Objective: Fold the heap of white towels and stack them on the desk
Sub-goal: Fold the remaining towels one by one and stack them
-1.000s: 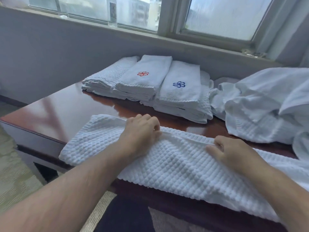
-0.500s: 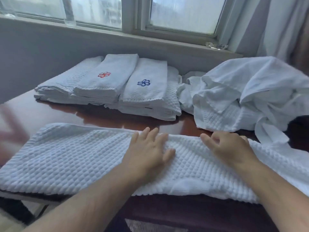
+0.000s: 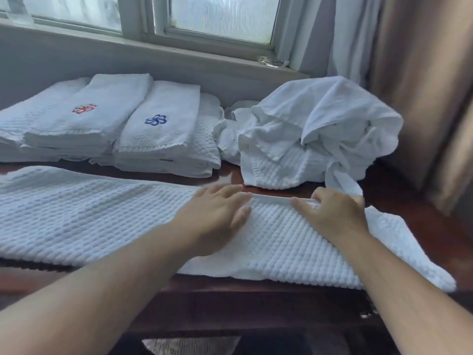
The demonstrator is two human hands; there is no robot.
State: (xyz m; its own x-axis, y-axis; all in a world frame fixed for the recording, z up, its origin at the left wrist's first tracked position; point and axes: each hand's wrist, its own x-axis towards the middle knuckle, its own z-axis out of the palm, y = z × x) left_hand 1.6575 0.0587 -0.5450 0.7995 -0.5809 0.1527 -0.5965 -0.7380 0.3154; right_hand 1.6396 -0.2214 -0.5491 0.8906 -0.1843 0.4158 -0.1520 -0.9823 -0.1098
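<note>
A long white waffle towel [image 3: 89, 216] lies spread along the front edge of the dark wooden desk [image 3: 401, 198]. My left hand [image 3: 217, 216] presses flat on it with straight fingers, near its far hem. My right hand [image 3: 332, 213] is a little to the right, thumb on the hem and fingers curled over the far edge. Behind the waffle towel lie folded towels: a stack with a blue flower mark [image 3: 158, 134] and a stack with a red mark [image 3: 84, 119]. The unfolded heap of white towels [image 3: 320, 134] sits at the back right.
A window sill [image 3: 179, 55] runs behind the desk, with a small clear object [image 3: 272, 61] on it. A brown curtain [image 3: 422, 85] hangs at the right. The waffle towel's right end droops over the desk's front edge.
The view has swung right. Both hands have slid right along the towel's far hem. My left hand went from curled to flat.
</note>
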